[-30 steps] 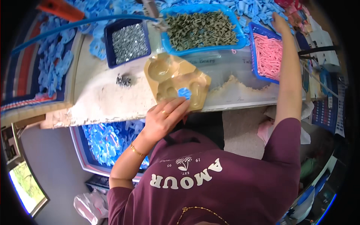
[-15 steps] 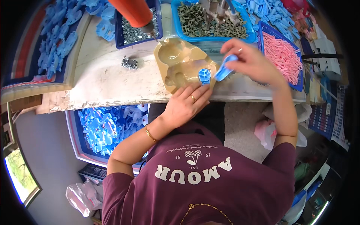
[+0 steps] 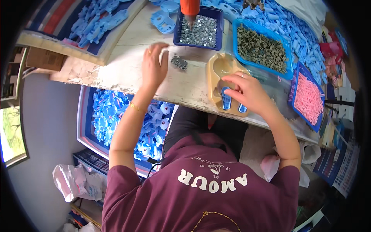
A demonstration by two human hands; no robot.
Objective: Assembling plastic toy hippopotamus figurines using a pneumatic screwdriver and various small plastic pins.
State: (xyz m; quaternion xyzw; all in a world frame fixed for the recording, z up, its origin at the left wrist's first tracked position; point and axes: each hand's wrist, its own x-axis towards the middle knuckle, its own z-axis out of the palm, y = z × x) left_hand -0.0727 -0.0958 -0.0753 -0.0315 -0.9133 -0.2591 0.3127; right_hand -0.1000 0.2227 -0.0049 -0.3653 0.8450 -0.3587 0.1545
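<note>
A tan moulded fixture [image 3: 212, 83] with rounded hollows lies near the table's front edge. Two small blue plastic pieces rest in its near hollows: one long blue piece [image 3: 226, 101] and another blue piece [image 3: 242, 108] beside it. Over the fixture is my right hand [image 3: 249, 92], thumb and fingers apart, the thumb at the upper end of the long piece. Farther left, my left hand [image 3: 154, 69] hovers above the table with its fingers spread and nothing visible in them. Just right of those fingers sits a little heap of small metal parts [image 3: 179, 62].
An orange power driver [image 3: 189, 7] hangs over a dark blue tray [image 3: 199, 46] of small metal pieces. Behind the fixture stand a light blue tray [image 3: 235, 38] of dull brownish parts and a blue basket [image 3: 296, 87] of pink sticks. Blue plastic parts [image 3: 288, 27] are piled beyond.
The blue piece my right hand held now lies in the fixture, and that hand has loosened. My left hand has left the fixture and moved left towards the metal heap. The whole view has shifted.
</note>
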